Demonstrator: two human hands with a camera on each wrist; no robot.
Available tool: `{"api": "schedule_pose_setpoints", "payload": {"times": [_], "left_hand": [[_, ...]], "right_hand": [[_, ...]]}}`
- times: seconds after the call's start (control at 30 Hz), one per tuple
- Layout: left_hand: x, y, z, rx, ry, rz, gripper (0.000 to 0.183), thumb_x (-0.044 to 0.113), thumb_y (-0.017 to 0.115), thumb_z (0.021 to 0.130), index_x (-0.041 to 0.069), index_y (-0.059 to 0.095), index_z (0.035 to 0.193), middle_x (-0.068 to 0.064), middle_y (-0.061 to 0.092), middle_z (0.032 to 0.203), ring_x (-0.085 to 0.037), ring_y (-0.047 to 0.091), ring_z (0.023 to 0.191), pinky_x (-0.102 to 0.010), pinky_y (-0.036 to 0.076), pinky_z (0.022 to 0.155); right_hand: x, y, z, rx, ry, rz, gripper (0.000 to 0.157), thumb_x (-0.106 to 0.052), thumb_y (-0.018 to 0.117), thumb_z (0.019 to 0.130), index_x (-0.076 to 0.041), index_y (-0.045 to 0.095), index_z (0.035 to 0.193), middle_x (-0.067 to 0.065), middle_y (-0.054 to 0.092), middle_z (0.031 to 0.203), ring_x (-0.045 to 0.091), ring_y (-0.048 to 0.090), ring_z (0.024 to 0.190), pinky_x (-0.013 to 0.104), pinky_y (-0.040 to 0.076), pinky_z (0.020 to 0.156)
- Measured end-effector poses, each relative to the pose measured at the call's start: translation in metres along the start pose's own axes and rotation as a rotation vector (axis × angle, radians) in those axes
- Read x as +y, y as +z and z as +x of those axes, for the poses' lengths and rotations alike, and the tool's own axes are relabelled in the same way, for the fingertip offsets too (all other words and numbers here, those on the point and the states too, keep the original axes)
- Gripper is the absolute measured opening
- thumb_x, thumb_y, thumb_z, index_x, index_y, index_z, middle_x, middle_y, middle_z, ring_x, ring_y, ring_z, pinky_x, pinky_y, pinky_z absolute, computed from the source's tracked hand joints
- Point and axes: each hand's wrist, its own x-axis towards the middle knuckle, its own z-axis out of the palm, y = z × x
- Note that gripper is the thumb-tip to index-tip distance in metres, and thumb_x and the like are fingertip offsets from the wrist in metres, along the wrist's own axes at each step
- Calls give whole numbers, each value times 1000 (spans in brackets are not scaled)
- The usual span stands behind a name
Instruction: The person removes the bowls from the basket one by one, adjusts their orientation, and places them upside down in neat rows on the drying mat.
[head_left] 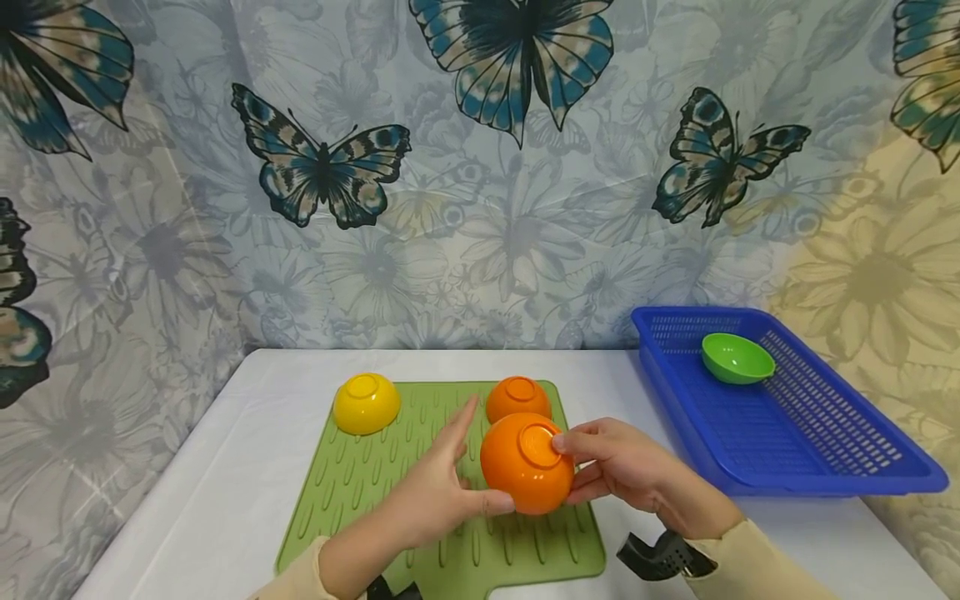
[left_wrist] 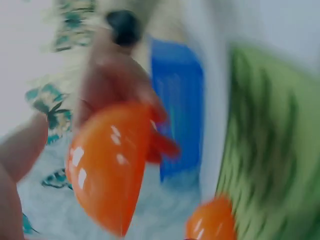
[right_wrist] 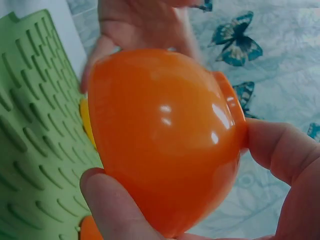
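My right hand (head_left: 626, 471) pinches an orange bowl (head_left: 517, 467), thumb by its foot ring and fingers at the rim. The bowl is tilted with its base toward the head camera, above a green ridged mat (head_left: 420, 500). In the right wrist view the same bowl (right_wrist: 165, 135) fills the middle. My left hand (head_left: 442, 487) is at the bowl's left side with fingers spread and straight; its thumb overlaps the bowl's lower edge in the head view. Behind, a second orange bowl (head_left: 517, 396) lies upside down on the mat, partly hidden by the held one.
A yellow bowl (head_left: 366, 404) lies upside down at the mat's back left corner. On the right stands a blue perforated basket (head_left: 675, 425) with a green bowl (head_left: 737, 358) inside it. A butterfly-print cloth (head_left: 517, 250) hangs behind the white table (head_left: 210, 467).
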Motion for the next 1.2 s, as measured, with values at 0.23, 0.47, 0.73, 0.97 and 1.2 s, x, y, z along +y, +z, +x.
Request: {"api": "schedule_pose_setpoints", "payload": {"times": [0.23, 0.47, 0.73, 0.97, 1.2], "left_hand": [[-1, 4, 4, 40, -202, -603, 86, 12, 71, 94, -2, 14, 157, -38, 29, 145, -45, 58, 113, -52, 54, 85], [-6, 6, 6, 74, -191, -629, 79, 12, 72, 94, -7, 24, 153, -25, 57, 126, -38, 67, 101, -48, 56, 83], [-10, 6, 6, 118, -167, -551, 81, 11, 77, 89, -5, 29, 153, -23, 66, 117, -34, 71, 92, -46, 57, 81], [-13, 0, 3, 134, -167, -492, 82, 9, 79, 86, 0, 33, 153, -18, 63, 119, -33, 70, 93, -46, 58, 79], [-17, -8, -2, 144, -173, -443, 78, 7, 78, 85, 4, 38, 151, -19, 62, 117, -32, 70, 90, -45, 59, 77]], "right_hand": [[2, 12, 0, 96, -67, -107, 46, -22, 67, 97, 17, 56, 120, 17, 70, 99, 35, 72, 83, 47, 59, 74], [0, 21, 0, 139, -85, -136, 50, -22, 71, 94, 16, 54, 122, 17, 70, 98, 30, 71, 79, 48, 59, 74], [2, 32, 0, 155, -84, -116, 76, -23, 73, 94, 10, 30, 148, 19, 67, 106, 35, 70, 86, 50, 58, 77], [8, 42, 3, 146, -105, -96, 76, -25, 73, 94, 8, 32, 149, 19, 65, 109, 36, 69, 89, 50, 57, 79], [15, 53, 8, 178, -139, -122, 81, -25, 78, 90, 5, 34, 150, 26, 50, 129, 32, 66, 99, 47, 57, 82]]}}
